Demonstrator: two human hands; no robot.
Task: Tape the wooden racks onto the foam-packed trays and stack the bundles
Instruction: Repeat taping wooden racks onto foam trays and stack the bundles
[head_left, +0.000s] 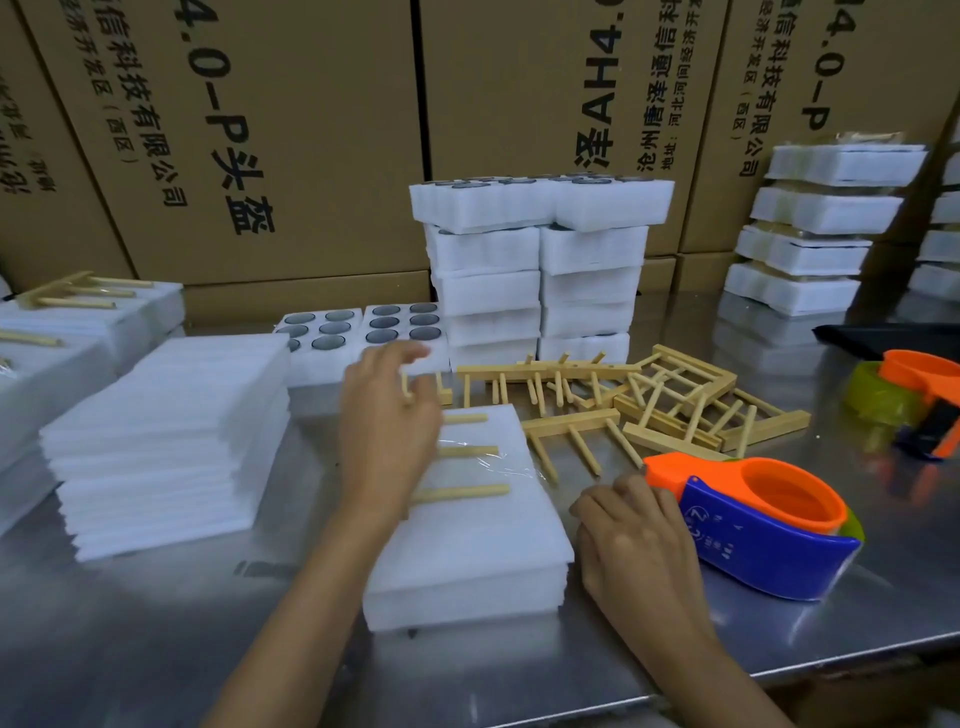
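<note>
Nearest the table's (156, 623) front edge lies the foam-packed tray (478, 545), a wooden rack (467, 452) taped on top. Left hand (384, 415) reaches over it, fingers pinching the rack's far end. Right hand (631, 540) rests knuckles-up, curled against the tape dispenser (763, 525); its grip is hidden.

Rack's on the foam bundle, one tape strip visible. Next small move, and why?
Probably the left hand lifts clear of the pale wooden peg rack on the white foam-packed tray bundle: clear tape already crosses the middle peg, and the right hand rests beside the orange-and-blue tape dispenser, not gripping it.
</note>
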